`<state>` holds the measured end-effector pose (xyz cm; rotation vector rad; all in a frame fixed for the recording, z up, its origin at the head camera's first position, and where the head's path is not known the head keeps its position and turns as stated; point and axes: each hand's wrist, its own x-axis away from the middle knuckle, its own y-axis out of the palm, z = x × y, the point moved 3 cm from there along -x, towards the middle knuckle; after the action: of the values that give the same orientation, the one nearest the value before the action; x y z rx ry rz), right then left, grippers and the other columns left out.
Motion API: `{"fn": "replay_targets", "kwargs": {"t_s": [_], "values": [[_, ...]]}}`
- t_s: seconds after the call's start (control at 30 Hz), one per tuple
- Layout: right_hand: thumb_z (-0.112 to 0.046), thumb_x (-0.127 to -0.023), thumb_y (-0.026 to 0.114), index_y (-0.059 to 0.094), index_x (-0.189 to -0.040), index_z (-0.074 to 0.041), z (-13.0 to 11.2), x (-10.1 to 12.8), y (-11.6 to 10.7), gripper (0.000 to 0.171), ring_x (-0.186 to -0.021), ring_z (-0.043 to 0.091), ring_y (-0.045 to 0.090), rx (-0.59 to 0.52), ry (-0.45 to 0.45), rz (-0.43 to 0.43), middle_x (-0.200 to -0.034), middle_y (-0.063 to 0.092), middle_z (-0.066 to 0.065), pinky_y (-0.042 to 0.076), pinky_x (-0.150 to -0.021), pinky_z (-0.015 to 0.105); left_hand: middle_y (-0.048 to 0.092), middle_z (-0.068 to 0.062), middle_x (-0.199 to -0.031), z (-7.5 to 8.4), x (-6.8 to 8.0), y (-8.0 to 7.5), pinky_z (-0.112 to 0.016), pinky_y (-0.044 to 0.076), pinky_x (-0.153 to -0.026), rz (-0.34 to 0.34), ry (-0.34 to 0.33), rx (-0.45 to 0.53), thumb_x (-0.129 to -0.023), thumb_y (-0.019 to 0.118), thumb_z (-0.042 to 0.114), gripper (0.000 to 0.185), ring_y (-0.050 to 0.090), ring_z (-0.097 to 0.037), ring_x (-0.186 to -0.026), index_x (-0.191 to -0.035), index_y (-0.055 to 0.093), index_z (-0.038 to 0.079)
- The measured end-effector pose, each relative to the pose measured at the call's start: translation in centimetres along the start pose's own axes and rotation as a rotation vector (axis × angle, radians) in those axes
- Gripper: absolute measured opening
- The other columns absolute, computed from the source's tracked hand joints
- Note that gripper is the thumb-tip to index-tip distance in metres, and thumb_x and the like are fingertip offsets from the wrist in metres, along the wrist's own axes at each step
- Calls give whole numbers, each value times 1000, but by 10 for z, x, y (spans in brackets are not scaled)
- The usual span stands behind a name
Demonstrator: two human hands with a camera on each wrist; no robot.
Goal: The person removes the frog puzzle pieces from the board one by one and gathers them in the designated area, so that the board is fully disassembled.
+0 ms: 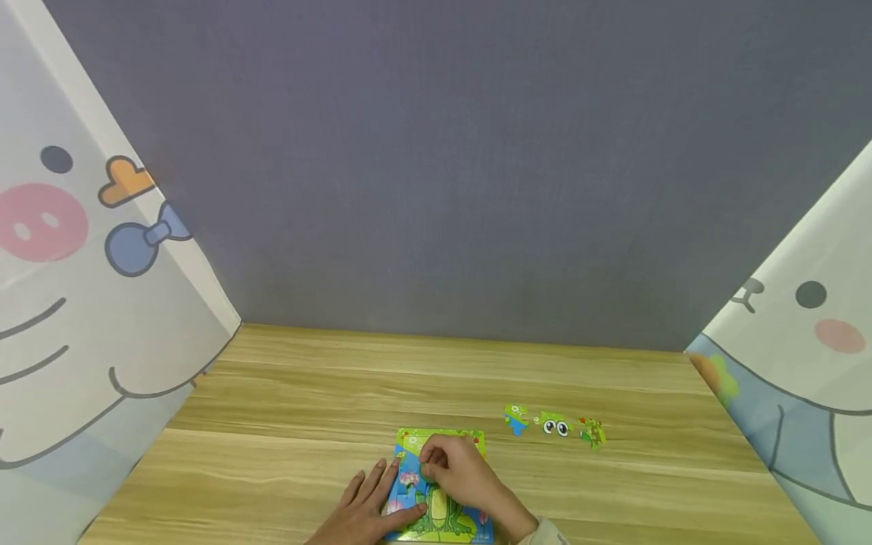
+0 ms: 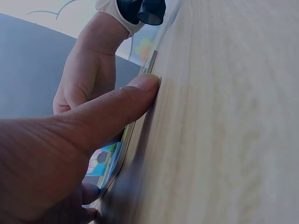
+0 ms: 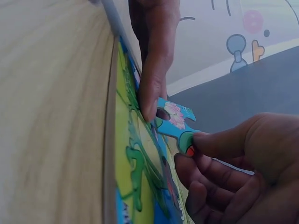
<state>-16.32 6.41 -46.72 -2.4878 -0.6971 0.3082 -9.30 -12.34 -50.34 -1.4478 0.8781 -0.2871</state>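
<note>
I'm partway through fitting a piece into the frog puzzle board [image 1: 441, 484], which lies flat at the near edge of the wooden tabletop [image 1: 306, 409]. My right hand [image 1: 458, 473] has its grip pinched on a blue jigsaw piece [image 3: 175, 120] with a pink flower printed on it. The right wrist view shows it tilted up off the board, one edge down near the frog picture and the other raised between my fingertips. My left hand [image 1: 368, 509] lies spread and flat, thumb [image 2: 122, 108] pressed against the board's left edge to steady it, holding nothing.

The next move, as I judge it, calls for lowering the raised side, lining its knobs up with the gap, and pressing it flush while the left hand keeps the board from sliding. Three loose pieces [image 1: 555, 425] wait in a row to the right, well apart from the board, the middle one showing the frog's eyes.

From the head view my right hand covers the exact slot, so I can't tell its shape or whether the piece is turned correctly. The board's near edge is cut off by the frame, and the left wrist view shows only a sliver of it.
</note>
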Motion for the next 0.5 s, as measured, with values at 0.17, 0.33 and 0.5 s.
{"fn": "replay_targets", "kwargs": {"t_s": [0.17, 0.33, 0.5], "values": [[-10, -90, 65, 66, -92, -6, -1, 1, -9, 4, -70, -4, 55, -40, 4, 20, -83, 68, 0, 49, -67, 16, 48, -18, -146, 1, 0, 2, -35, 26, -104, 34, 6, -31, -84, 21, 81, 67, -25, -14, -148, -144, 34, 52], [-12, -91, 66, 67, -92, -10, 2, 3, -22, 3, -73, -1, 56, -45, 15, 50, -85, 68, 1, 49, -68, 18, 46, -21, -146, 2, -1, 0, -48, 51, -84, 7, -2, -2, -84, 22, 81, 67, 38, -33, -143, -142, 37, 52], [-13, -91, 66, 67, -93, -9, 7, 6, -37, 5, -73, 1, 57, -60, 43, 69, -87, 68, 4, 50, -66, 20, 47, -24, -144, 3, -2, -3, -51, 51, -84, -31, -18, 52, -84, 25, 80, 65, 55, -39, -123, -142, 37, 53]]}}
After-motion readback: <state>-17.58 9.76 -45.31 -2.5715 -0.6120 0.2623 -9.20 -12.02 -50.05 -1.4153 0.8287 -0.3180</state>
